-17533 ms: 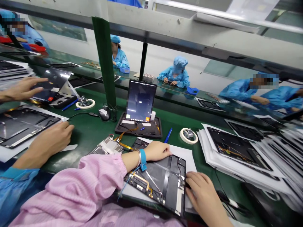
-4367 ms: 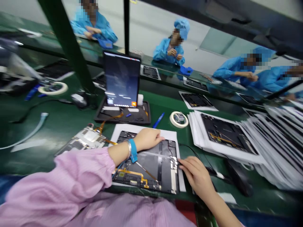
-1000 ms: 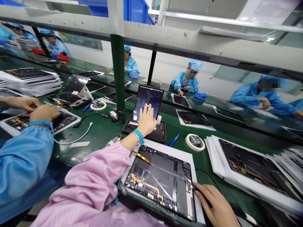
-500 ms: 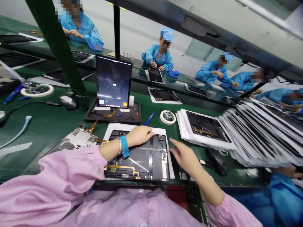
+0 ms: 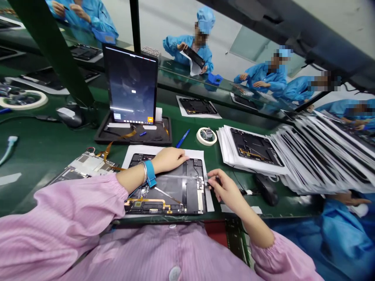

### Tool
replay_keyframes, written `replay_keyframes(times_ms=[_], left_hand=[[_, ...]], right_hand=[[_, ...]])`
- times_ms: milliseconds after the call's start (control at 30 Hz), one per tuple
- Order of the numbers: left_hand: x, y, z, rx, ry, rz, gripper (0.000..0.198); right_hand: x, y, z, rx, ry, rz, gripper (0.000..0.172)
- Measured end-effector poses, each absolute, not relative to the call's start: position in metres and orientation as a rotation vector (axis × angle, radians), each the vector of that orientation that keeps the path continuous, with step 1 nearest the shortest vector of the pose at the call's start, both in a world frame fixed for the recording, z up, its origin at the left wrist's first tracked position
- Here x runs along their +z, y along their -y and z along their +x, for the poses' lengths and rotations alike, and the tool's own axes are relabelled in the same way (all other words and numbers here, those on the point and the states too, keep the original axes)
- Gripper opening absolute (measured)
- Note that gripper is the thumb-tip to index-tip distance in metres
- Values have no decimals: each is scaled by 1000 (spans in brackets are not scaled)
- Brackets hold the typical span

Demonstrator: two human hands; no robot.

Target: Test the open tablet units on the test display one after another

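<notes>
At the open black housing [image 5: 172, 189], a pinch on the right edge

In the head view, the housing lies flat on a white paper sheet [image 5: 195, 153] on the green table [image 5: 43, 148]. The left hand [image 5: 166, 160], a blue band at its wrist, rests palm down across the housing's far side; its fingers are loosely bent, and I cannot tell whether they grip anything. The right hand [image 5: 224, 187] is nearly closed at the housing's right edge — thumb and finger pinch a small dark plug [image 5: 208, 183] beside the white strip there. Whether the plug is seated is too small to tell.

Left of the housing sits a metal-covered board [image 5: 90, 166] with an orange ribbon [image 5: 109, 148]. Beyond the housing, a lit screen [image 5: 131, 84] stands tilted in a black tray [image 5: 101, 136]. Just past its far edge lie a blue pen [image 5: 183, 138] and a tape roll [image 5: 202, 142]. To its right — a paper-layered stack [image 5: 228, 156] and a black mouse [image 5: 266, 189]. Well beyond, a co-worker [image 5: 206, 50] in blue holds up a dark panel [image 5: 195, 57].
</notes>
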State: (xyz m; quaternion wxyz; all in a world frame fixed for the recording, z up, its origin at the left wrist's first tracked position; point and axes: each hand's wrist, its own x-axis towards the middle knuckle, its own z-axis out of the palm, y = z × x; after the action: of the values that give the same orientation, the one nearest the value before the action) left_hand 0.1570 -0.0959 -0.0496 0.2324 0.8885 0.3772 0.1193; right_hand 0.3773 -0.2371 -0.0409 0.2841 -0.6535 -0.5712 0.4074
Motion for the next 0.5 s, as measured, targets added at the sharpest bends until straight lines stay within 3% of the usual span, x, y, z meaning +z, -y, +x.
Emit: replay_keyframes(times_ms=[500], left_hand=[[-51, 97, 158, 328, -1054, 2453, 40]], right_hand=[[-52, 230, 365, 1206, 1374, -1686, 27]])
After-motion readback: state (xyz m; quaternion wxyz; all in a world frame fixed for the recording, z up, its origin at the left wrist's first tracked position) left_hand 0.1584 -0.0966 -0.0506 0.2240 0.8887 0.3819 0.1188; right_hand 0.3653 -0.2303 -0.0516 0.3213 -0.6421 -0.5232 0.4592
